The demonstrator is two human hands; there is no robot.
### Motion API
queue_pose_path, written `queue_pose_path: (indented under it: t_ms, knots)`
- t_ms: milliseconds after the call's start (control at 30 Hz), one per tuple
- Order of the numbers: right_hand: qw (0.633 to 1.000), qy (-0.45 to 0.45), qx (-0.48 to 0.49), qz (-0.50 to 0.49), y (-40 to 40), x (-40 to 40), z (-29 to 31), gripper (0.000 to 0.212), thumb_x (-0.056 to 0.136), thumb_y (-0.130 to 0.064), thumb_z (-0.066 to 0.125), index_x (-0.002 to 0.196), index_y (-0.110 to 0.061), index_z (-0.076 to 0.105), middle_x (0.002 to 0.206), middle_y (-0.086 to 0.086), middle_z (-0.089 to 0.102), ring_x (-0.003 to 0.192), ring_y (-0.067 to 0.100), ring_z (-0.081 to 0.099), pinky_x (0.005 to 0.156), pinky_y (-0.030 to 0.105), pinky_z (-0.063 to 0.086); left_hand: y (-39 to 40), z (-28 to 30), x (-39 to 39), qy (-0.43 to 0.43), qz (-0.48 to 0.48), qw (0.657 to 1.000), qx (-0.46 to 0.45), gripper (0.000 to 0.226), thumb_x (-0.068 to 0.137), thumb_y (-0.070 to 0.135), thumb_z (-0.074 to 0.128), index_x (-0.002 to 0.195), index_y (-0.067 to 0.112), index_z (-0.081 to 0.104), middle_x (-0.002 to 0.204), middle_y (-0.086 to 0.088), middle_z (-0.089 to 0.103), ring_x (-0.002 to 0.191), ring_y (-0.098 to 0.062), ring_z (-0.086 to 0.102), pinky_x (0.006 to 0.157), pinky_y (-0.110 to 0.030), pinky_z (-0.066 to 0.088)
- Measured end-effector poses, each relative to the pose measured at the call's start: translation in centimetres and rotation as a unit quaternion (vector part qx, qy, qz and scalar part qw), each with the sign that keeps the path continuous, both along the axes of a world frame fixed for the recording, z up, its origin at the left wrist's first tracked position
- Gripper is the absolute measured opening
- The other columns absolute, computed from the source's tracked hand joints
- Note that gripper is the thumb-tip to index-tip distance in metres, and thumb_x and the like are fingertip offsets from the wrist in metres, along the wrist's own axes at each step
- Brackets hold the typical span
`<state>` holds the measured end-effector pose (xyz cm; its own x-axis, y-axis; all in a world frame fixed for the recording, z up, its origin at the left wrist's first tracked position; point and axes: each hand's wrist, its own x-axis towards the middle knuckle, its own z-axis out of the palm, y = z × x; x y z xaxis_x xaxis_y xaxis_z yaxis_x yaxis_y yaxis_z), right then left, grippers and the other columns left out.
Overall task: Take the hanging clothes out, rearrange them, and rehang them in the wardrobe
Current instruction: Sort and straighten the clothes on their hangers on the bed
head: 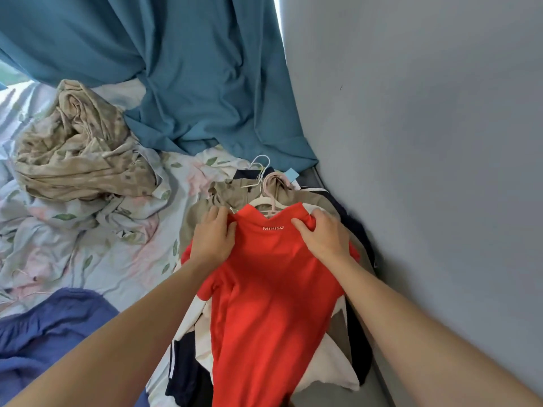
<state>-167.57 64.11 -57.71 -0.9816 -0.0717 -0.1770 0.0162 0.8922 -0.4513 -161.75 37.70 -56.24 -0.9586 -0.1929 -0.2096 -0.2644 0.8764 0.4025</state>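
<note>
A red T-shirt (pixel 273 292) with white lettering on its chest lies on top of a pile of clothes on the bed. My left hand (pixel 213 239) grips its left shoulder and my right hand (pixel 321 237) grips its right shoulder. A white hanger (pixel 262 201) pokes out at the shirt's neck, its hook pointing away from me. Under the red shirt lie a beige garment (pixel 199 212), a white one (pixel 329 365) and a dark navy one (pixel 183 374) with white stripes, several still on hangers.
A floral bedsheet (pixel 117 259) covers the bed. A crumpled beige patterned cloth (pixel 79 154) lies at the left, a blue-purple fabric (pixel 44 339) at the near left. A teal curtain (pixel 191 69) hangs behind the bed. A grey wall (pixel 426 142) runs along the right.
</note>
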Motion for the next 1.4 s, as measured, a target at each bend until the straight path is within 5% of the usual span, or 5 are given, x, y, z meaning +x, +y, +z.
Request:
queue_pose_path:
  t_ms: [133,367,900,1133,1400]
  knots:
    - [0.997,0.044,0.062,0.018,-0.1,-0.6,-4.9,0.060,0.084,-0.059,0.069,0.126,-0.017,0.059,0.120,0.008,0.057,0.117,0.033,0.053,0.105,0.048,0.046,0.0,-5.3,0.1,-0.056,-0.044,0.995,-0.069,0.053,0.094,0.029,0.063,0.144,0.018,0.050,0.133,-0.012,0.046,0.124,-0.035,0.047,0.093,-0.052,0.047]
    - [0.989,0.044,0.033,0.137,-5.3,4.6,-7.7,0.071,0.087,-0.056,0.064,0.146,-0.018,0.050,0.154,0.009,0.043,0.142,0.030,0.040,0.121,0.047,0.033,-3.7,-9.6,6.4,-0.069,0.001,0.996,-0.051,0.061,0.094,0.036,0.058,0.151,0.023,0.046,0.148,-0.007,0.044,0.132,-0.034,0.044,0.103,-0.053,0.044]
    - [0.937,-0.024,0.026,0.347,-29.0,20.5,-9.9,0.074,0.090,-0.056,0.063,0.152,-0.020,0.045,0.163,0.005,0.037,0.151,0.029,0.034,0.128,0.044,0.021,-22.9,-12.9,30.2,-0.106,0.170,0.979,-0.045,0.064,0.102,0.043,0.058,0.158,0.020,0.041,0.159,-0.011,0.039,0.144,-0.035,0.036,0.106,-0.050,0.042]
    - [0.915,-0.037,0.047,0.399,-42.9,30.9,-16.1,0.078,0.092,-0.059,0.060,0.156,-0.019,0.040,0.165,0.006,0.035,0.149,0.031,0.035,0.123,0.045,0.031,-35.8,-18.4,44.2,-0.115,0.196,0.973,-0.038,0.064,0.101,0.043,0.057,0.159,0.021,0.041,0.158,-0.007,0.042,0.146,-0.030,0.038,0.107,-0.046,0.042]
    - [0.876,-0.076,0.091,0.467,-59.8,35.0,-21.8,0.086,0.099,-0.060,0.051,0.168,-0.023,0.015,0.176,0.002,0.007,0.163,0.024,0.002,0.130,0.043,0.015,-53.3,-23.0,50.5,-0.098,0.214,0.970,-0.054,0.067,0.099,0.040,0.063,0.159,0.017,0.041,0.162,-0.016,0.036,0.152,-0.037,0.030,0.119,-0.052,0.033]
